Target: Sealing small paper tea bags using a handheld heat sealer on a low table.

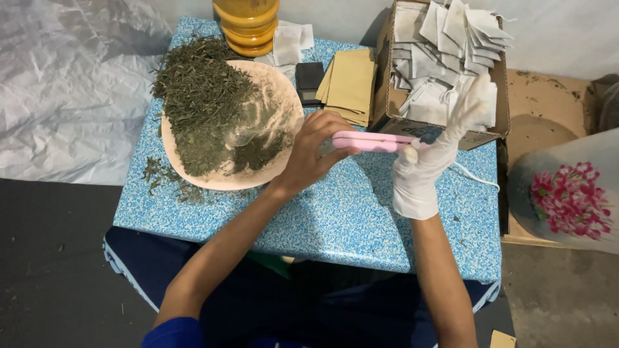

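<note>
My left hand is bare and grips the left end of a slim pink bar-shaped tool, held level above the blue speckled table. My right hand wears a white glove; its thumb and palm touch the tool's right end, while its fingers spread upward in front of a cardboard box filled with small white paper bags. A white cord trails from the tool toward the table's right edge.
A round peach tray piled with dried green leaves and a clear plastic spoon lies at left. Loose leaves spill beside it. Behind stand a yellow jar, a small black device and brown envelopes. A flowered container stands right.
</note>
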